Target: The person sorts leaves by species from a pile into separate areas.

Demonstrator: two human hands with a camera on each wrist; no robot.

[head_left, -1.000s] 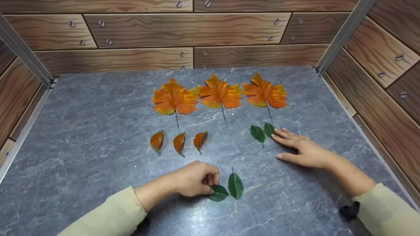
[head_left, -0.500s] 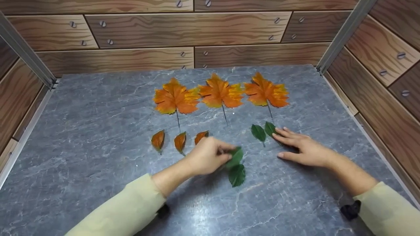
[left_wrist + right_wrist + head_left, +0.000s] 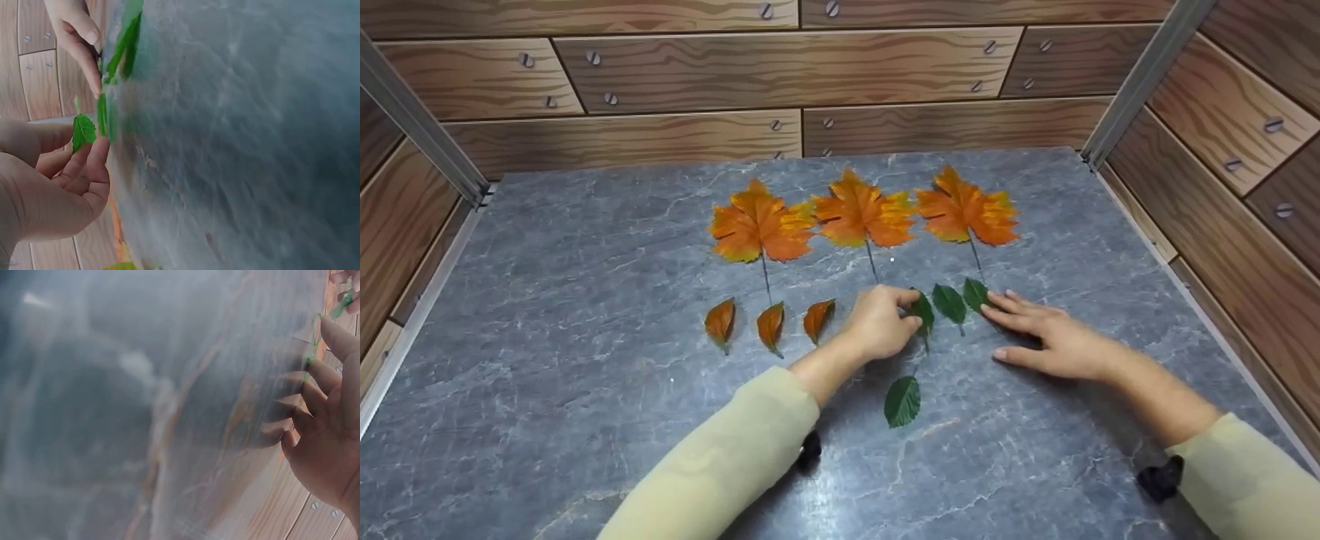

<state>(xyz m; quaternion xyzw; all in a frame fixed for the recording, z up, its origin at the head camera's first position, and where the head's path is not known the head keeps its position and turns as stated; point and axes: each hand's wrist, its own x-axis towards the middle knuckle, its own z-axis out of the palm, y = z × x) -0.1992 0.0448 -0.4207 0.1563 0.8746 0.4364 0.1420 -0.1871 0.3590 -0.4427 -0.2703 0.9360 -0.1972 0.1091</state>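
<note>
My left hand (image 3: 883, 321) pinches a green leaf (image 3: 922, 313) between thumb and fingers, left of another green leaf (image 3: 949, 302). The left wrist view shows that held leaf (image 3: 84, 130) at the fingertips, its stalk pointing up. My right hand (image 3: 1054, 341) rests on the table with its fingers spread, the fingertips touching the rightmost green leaf (image 3: 976, 294) and covering part of it. Nearer the front, a loose green leaf (image 3: 902, 402) lies with its stalk pointing away. In the right wrist view the right hand (image 3: 332, 416) has its fingers extended at the tabletop.
Three orange maple leaves (image 3: 864, 214) lie in a row at the back, stalks toward the front. Three curled brown leaves (image 3: 769, 328) form a row left of the green ones. The grey marbled table (image 3: 547, 360) is bordered by wood-patterned walls (image 3: 787, 67).
My left hand has carried the green leaf forward and right from the front of the table to beside the other green ones. The loose front leaf shifted slightly forward. The right hand stayed put.
</note>
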